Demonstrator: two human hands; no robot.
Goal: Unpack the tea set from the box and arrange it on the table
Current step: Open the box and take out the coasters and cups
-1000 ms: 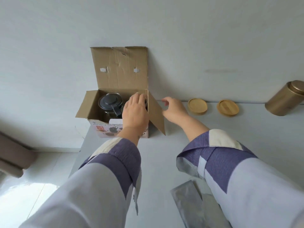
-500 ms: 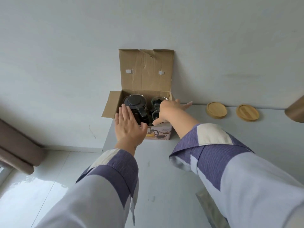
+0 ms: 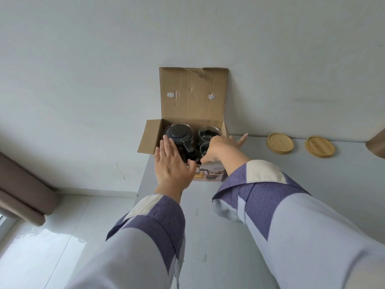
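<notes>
An open cardboard box (image 3: 192, 94) stands at the table's far left corner against the wall, its lid flap upright. Inside on the left is a glass teapot with a black lid (image 3: 178, 132). Two glass cups sit on the right, one far (image 3: 209, 131) and one near (image 3: 203, 148). My left hand (image 3: 173, 165) hovers flat, fingers together and extended, over the box's front edge just before the teapot. My right hand (image 3: 223, 147) lies over the box's right edge with fingers spread, covering part of the near cup. Neither hand holds anything.
Two round wooden coasters (image 3: 280, 143) (image 3: 319, 146) lie on the grey table (image 3: 208, 226) by the wall, right of the box. A golden tin (image 3: 376, 146) shows at the right edge. The table's left edge drops to the floor, with a brown curtain (image 3: 20, 190) beyond.
My left hand came off the cups to the box's front left. My right hand moved onto the box's right side, and the right flap no longer sticks out. The view shifted left.
</notes>
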